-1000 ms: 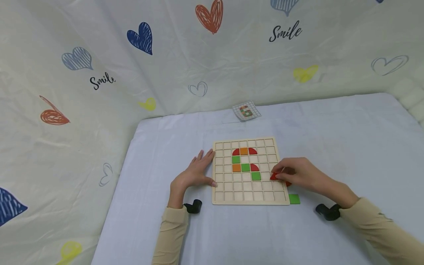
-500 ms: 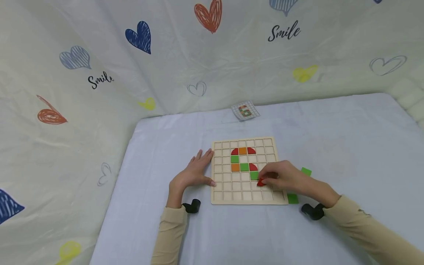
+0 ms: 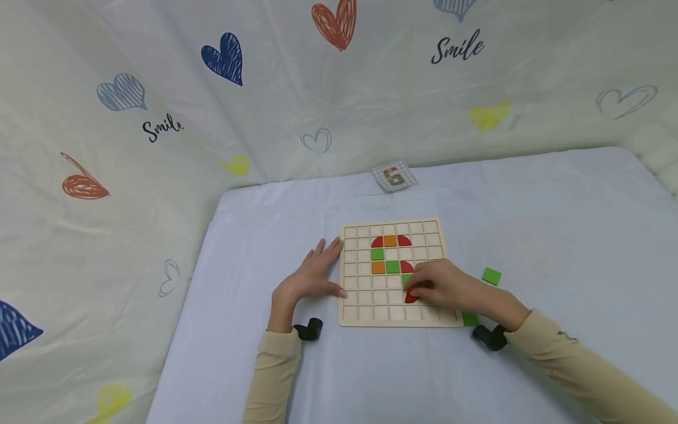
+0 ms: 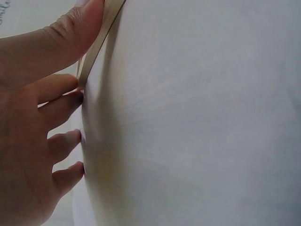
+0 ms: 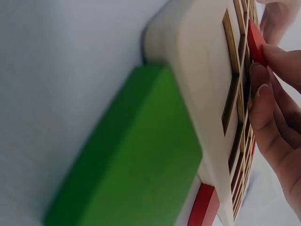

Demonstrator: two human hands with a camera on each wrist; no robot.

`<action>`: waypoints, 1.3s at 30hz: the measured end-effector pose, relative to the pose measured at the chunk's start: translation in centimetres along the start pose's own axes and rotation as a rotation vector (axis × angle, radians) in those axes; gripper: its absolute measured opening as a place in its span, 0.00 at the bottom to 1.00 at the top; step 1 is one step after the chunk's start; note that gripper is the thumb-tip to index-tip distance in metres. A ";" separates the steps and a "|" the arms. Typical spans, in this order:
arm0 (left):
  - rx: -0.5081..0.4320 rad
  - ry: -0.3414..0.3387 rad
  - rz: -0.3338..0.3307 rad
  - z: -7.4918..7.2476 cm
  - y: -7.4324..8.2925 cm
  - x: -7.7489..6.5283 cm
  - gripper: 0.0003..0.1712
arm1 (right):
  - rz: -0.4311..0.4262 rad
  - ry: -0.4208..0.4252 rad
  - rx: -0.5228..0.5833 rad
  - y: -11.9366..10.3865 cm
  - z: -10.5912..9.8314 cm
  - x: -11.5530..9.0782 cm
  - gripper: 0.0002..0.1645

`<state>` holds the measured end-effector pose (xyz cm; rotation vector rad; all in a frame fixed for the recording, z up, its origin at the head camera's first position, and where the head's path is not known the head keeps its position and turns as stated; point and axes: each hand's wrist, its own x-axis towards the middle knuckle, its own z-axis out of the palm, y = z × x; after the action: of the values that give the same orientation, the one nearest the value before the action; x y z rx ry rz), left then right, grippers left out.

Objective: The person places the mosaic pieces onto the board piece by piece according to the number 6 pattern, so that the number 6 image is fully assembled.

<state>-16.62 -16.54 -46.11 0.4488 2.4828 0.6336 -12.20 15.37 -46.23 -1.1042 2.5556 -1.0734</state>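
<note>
A wooden grid board (image 3: 365,315) lies on the table, with red quarter-round, orange and green square pieces in its cells. My left hand (image 3: 312,277) rests at the board's left edge, fingers spread, the thumb on the rim; the left wrist view shows the thumb (image 4: 70,37) and fingertips along that edge. My right hand (image 3: 442,282) pinches a red quarter-round piece (image 3: 410,296) over a cell just below a green square (image 3: 406,280), which the fingers partly cover. In the right wrist view the red piece (image 5: 256,44) stands tilted between thumb and fingers.
A loose green square (image 3: 491,275) lies right of the board, and another green square (image 3: 470,318) sits by its lower right corner. A red piece (image 5: 204,205) lies against the board's side. Behind the board is a small pattern card (image 3: 394,176).
My right hand has carried the red piece leftward from the board's right edge to the cell under the green square. My left hand has stayed at the left edge.
</note>
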 end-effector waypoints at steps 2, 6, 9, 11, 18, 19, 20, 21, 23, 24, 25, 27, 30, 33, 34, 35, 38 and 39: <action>-0.001 0.005 0.003 0.0 0.0 0.0 0.70 | 0.004 -0.003 -0.005 -0.1 0.0 0.2 0.08; 0.002 0.007 0.004 0.0 -0.1 0.1 0.69 | 0.031 -0.009 -0.015 -0.3 0.1 0.3 0.08; 0.004 0.007 -0.001 0.0 -0.2 0.1 0.69 | 0.057 -0.020 -0.022 -0.5 0.0 0.2 0.10; 0.005 0.007 -0.003 0.1 -0.1 0.1 0.70 | 0.061 -0.021 -0.033 -0.6 -0.1 0.0 0.11; 0.001 0.006 -0.008 0.1 0.0 0.1 0.70 | 0.024 0.021 -0.058 -0.6 0.2 -0.2 0.12; -0.002 0.006 -0.006 0.1 -0.1 0.1 0.70 | 0.027 0.022 -0.059 -0.6 0.2 -0.2 0.12; -0.002 0.004 -0.007 0.1 -0.1 0.1 0.70 | 0.027 0.024 -0.061 -0.6 0.2 -0.2 0.11; -0.001 0.002 -0.008 0.1 -0.1 0.0 0.70 | 0.031 0.026 -0.063 -0.7 0.2 -0.3 0.11; -0.003 0.003 -0.004 0.1 0.0 -0.1 0.70 | 0.046 0.024 -0.061 -0.7 0.1 -0.4 0.11; -0.005 0.004 -0.001 0.1 0.0 -0.1 0.70 | 0.057 0.025 -0.060 -0.8 0.0 -0.5 0.11; -0.006 0.004 0.003 0.1 0.0 -0.1 0.70 | 0.068 0.025 -0.056 -0.8 -0.1 -0.6 0.11; -0.008 0.005 0.004 0.0 0.1 -0.1 0.70 | 0.090 0.026 -0.047 -0.7 -0.5 -1.0 0.12; -0.012 0.004 0.002 0.1 0.1 -0.2 0.70 | 0.109 0.039 -0.041 -0.5 -0.9 -1.6 0.12; -0.017 0.007 0.001 0.1 0.1 -0.1 0.70 | 0.106 0.067 -0.038 -0.1 -1.2 -2.2 0.12; -0.019 0.009 0.002 0.1 0.1 -0.1 0.70 | 0.104 0.077 -0.038 -0.1 -1.4 -2.5 0.12; -0.017 0.010 0.004 0.1 0.1 -0.1 0.70 | 0.099 0.083 -0.035 0.0 -1.5 -2.7 0.12; -0.021 0.015 0.010 0.1 0.2 -0.1 0.70 | 0.079 0.098 -0.025 0.3 -1.9 -3.5 0.12; -0.017 0.011 0.006 0.1 0.2 -0.1 0.70 | 0.080 0.097 -0.023 0.4 -2.0 -3.8 0.12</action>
<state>-16.43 -16.40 -46.01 0.4470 2.4855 0.6607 -10.49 19.26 -45.51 -0.9686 2.6682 -1.1070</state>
